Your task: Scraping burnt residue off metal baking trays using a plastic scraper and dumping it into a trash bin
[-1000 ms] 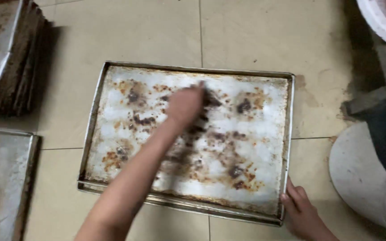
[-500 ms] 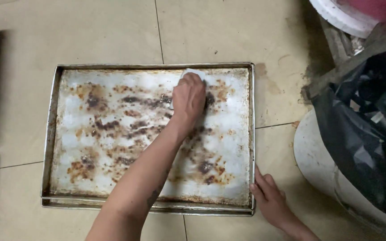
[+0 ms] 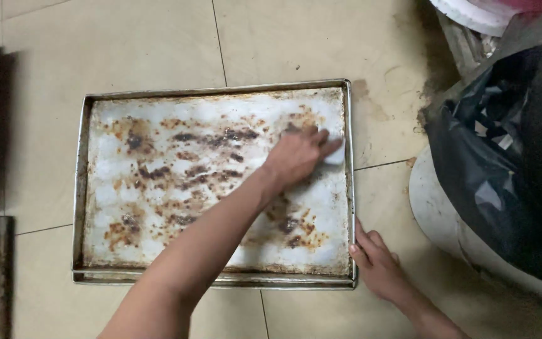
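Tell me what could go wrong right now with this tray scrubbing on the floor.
1. The left hand presses a pale pad close to the baking tray right rim; a hard stroke could knock knuckles on the raised edge.
2. Only the right hand braces the near right corner, so the tray may slide on the smooth tiles.
3. The black bag sits close; loosened residue might reach it.

Tray (image 3: 158,182) on floor (image 3: 127,44) (bag (image 3: 503,163) right).
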